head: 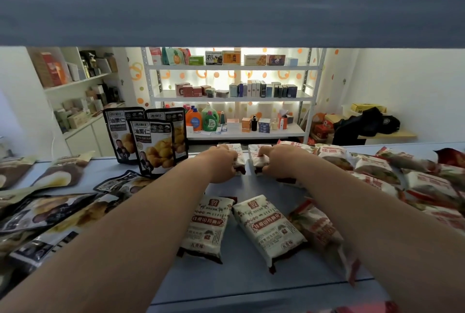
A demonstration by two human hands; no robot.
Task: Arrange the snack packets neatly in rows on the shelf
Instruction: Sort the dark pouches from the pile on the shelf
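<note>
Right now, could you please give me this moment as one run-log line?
left grip: holds left packet | right grip: holds right packet | place: back of shelf | flat in front: two white packets

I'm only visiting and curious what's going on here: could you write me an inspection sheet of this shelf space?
Surface: blue shelf board, partly covered by packets.
Job's things: two flat white packets lie side by side in front; three standing black pouches are upright at back left.
Clutter: loose black pouches lie flat at left; heap of red-and-white packets at right.
Grips: left hand grips the left white packet; right hand grips the right white packet, both near the back edge.
Cables: nothing seen.
Surroundings: metal rack with boxes and detergent bottles; white wall shelves at left; dark clothing at right.
</note>
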